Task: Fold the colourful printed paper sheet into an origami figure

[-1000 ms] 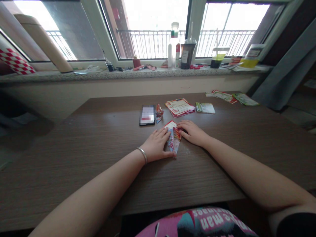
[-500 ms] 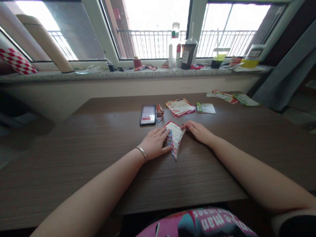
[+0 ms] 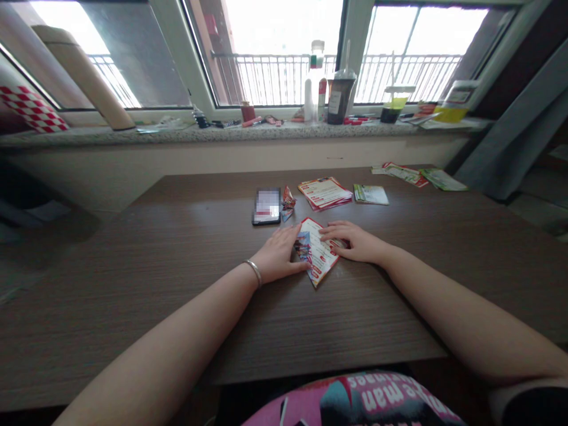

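Note:
A printed paper sheet (image 3: pixel 318 244) with red edges lies on the brown table, its left side folded over to show a blue picture. My left hand (image 3: pixel 278 253) rests on that folded left side, thumb stretched toward the lower corner and fingers laid flat. Across the sheet's right part spreads my right hand (image 3: pixel 350 241), fingers out on the paper and thumb near its right corner. Just beyond the sheet sit a small folded paper piece (image 3: pixel 288 204) and a phone (image 3: pixel 267 207) with a blurred screen.
Behind the sheet is a stack of printed papers (image 3: pixel 325 193), with a smaller green-and-white stack (image 3: pixel 371 194) beside it. More leaflets (image 3: pixel 406 174) lie at the far right. Bottles and a dark drink cup (image 3: pixel 339 97) stand on the stone windowsill (image 3: pixel 266 134).
My right hand has gone from pinching the sheet's right corner to lying spread over it. The right part of the paper, raised before, is now flatter. My left hand has hardly moved.

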A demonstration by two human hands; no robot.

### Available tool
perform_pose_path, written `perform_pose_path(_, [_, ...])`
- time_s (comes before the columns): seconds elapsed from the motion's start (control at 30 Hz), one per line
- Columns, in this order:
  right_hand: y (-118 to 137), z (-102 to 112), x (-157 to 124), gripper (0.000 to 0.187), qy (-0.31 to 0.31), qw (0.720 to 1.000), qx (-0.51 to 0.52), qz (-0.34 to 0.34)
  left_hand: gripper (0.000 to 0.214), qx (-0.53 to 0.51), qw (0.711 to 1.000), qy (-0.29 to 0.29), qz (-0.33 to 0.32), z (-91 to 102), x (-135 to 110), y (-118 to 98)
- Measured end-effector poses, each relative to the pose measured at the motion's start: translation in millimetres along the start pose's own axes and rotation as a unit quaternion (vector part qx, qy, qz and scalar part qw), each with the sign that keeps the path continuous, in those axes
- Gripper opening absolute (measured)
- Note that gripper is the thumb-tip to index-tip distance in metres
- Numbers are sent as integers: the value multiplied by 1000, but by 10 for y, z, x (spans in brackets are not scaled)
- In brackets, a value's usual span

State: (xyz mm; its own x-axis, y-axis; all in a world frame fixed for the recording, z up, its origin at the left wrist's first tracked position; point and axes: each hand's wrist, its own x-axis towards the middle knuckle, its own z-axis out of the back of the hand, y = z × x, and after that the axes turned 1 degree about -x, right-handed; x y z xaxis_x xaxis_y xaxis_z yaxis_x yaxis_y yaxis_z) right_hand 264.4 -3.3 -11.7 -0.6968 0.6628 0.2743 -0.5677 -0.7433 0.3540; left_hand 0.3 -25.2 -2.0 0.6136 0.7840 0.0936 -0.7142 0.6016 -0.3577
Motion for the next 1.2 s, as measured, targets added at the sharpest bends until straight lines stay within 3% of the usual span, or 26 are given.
perform_pose_path(0.17, [41,22,-8,37,21,999,-38,-5,84,-102,993,-53,16,1,40,40])
perform_pose_path(0.3, [117,63,-6,37,32,997,-70,-15,47,-210,964,-149,68,41,78,60])
perform_pose_path(0.4, [154,73,-11,37,31,996,-84,-25,33,-222,956,-171,83,98,81,76])
perform_pose_path(0.57, [165,62,-14,37,24,994,-99,-32,19,-24,993,-110,-22,167,41,73])
perform_pose_path(0.67, [156,54,-9,36,12,995,-95,-33,17,85,988,-74,-107,171,10,25])
perform_pose_path(0.77, [141,50,-5,36,0,995,-89,-34,22,137,978,-67,-140,150,-9,-35])
perform_pose_path(0.93, [124,40,-1,35,-10,996,-78,-31,36,48,975,-8,-218,65,-4,-76])
perform_pose_path(1.2, [90,32,-11,27,-30,999,-19,-25,34,-16,978,39,-203,77,-26,-101])
